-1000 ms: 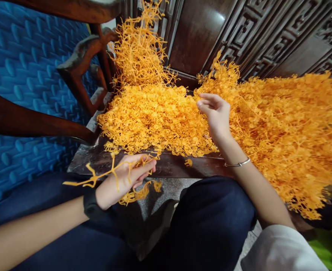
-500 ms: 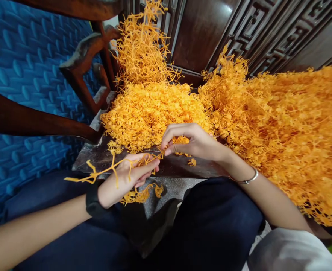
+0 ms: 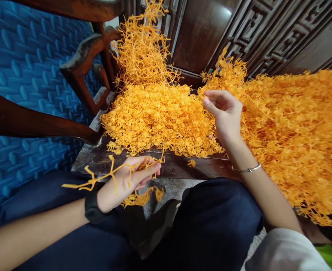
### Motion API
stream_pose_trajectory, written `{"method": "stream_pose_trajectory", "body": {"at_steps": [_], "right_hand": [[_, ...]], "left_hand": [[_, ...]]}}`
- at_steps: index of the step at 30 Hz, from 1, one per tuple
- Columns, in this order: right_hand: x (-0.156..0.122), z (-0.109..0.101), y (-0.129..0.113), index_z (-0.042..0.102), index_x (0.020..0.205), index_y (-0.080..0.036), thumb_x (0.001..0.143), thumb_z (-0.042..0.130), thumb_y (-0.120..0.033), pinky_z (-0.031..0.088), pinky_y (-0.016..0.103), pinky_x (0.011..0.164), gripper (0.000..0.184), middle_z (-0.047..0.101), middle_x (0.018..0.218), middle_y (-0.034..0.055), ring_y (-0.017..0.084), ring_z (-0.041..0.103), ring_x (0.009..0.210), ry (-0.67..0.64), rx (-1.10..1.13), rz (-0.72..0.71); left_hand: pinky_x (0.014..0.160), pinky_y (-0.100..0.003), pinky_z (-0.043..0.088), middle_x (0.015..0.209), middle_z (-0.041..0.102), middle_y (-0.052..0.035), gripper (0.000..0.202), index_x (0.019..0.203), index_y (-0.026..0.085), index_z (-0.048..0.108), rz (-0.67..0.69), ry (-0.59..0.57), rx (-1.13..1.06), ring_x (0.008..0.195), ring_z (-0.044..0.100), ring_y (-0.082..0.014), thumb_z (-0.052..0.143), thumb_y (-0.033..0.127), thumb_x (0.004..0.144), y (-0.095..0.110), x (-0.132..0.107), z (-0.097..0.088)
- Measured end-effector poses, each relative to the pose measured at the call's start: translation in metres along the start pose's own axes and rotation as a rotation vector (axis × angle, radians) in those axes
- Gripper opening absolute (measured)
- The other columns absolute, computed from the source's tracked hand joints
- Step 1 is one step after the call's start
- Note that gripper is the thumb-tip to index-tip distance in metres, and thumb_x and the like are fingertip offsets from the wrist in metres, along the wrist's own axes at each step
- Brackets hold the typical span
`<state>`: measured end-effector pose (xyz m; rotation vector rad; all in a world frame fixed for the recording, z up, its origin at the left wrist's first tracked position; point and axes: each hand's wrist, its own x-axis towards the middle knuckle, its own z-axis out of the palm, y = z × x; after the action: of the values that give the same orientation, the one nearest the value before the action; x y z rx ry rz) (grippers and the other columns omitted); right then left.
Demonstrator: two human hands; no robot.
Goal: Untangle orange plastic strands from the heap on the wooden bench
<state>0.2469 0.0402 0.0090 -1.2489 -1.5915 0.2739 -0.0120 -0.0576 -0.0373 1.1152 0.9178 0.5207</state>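
Observation:
My left hand (image 3: 134, 173), at the seat's front edge, is closed around a thin branching orange plastic sprue (image 3: 106, 175). One end of the sprue trails over the wrist; its other end pokes out past the thumb. Up and to the right, my right hand (image 3: 225, 113) is in a pinch, thumb and index tips close together over the border of two heaps. Whatever may be between these tips is too small to make out. Beneath and left of it spreads a heap of small curly orange pieces (image 3: 154, 116). One loose orange piece (image 3: 192, 163) lies on the dark wooden seat (image 3: 171, 163).
Bare branching orange sprues (image 3: 143, 52) are piled at the back left. A large mass of orange flower-like pieces (image 3: 290, 124) fills the right side. A carved wooden armrest (image 3: 84, 71) stands left, a carved backrest (image 3: 202, 34) behind. More orange strands (image 3: 144, 196) hang below my left hand.
My right hand has left the tip of the sprue and moved up and right to the heaps. My left hand stays almost in place, still holding the sprue.

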Motion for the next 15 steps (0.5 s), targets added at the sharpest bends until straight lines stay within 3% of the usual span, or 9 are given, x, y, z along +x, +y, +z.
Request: {"method": "stream_pose_trajectory", "body": {"at_steps": [4,6,10,13,15], "right_hand": [[-0.001,0.007,-0.003,0.055,0.111,-0.026,0.074,0.064,-0.030,0.048,0.036,0.076,0.038,0.054,0.121,0.0079,0.021,0.057,0.097,-0.067,-0.191,-0.093],[-0.007,0.010,-0.019,0.056,0.111,-0.026,0.077,0.062,-0.031,0.048,0.035,0.079,0.035,0.054,0.122,0.0067,0.020,0.057,0.100,-0.159,-0.175,-0.128],[-0.026,0.015,-0.062,0.062,0.098,-0.021,0.084,0.054,-0.031,0.046,0.032,0.086,0.019,0.064,0.102,0.0041,0.015,0.059,0.095,-0.525,0.049,-0.137],[-0.038,0.020,-0.085,0.061,0.100,-0.019,0.082,0.058,-0.029,0.044,0.031,0.088,0.021,0.063,0.101,0.0049,0.015,0.057,0.097,-0.846,0.136,-0.204],[-0.043,0.023,-0.091,0.060,0.102,-0.017,0.080,0.061,-0.030,0.045,0.029,0.081,0.026,0.062,0.097,0.0053,0.014,0.056,0.090,-1.055,0.100,-0.256]], "left_hand": [[0.042,-0.019,0.024,0.048,0.040,0.0072,0.027,0.076,0.016,0.056,-0.004,0.021,0.043,0.041,0.031,-0.0049,0.059,0.043,0.077,0.010,0.000,0.002],[0.043,-0.019,0.028,0.051,0.044,0.0064,0.024,0.077,0.016,0.056,0.008,0.016,0.058,0.043,0.035,-0.0056,0.062,0.040,0.075,0.013,0.001,0.002],[0.045,-0.019,0.030,0.058,0.049,0.0058,0.023,0.082,0.017,0.056,0.007,0.007,0.101,0.046,0.041,-0.0060,0.068,0.033,0.070,0.015,0.002,0.002],[0.045,-0.018,0.032,0.057,0.046,0.0078,0.030,0.088,0.019,0.055,-0.028,-0.017,0.061,0.047,0.040,-0.0060,0.072,0.030,0.066,0.015,0.001,0.003],[0.048,-0.018,0.035,0.061,0.047,0.0079,0.041,0.094,0.020,0.054,-0.024,-0.067,-0.016,0.053,0.044,-0.0066,0.076,0.026,0.061,0.015,0.000,0.004]]}}
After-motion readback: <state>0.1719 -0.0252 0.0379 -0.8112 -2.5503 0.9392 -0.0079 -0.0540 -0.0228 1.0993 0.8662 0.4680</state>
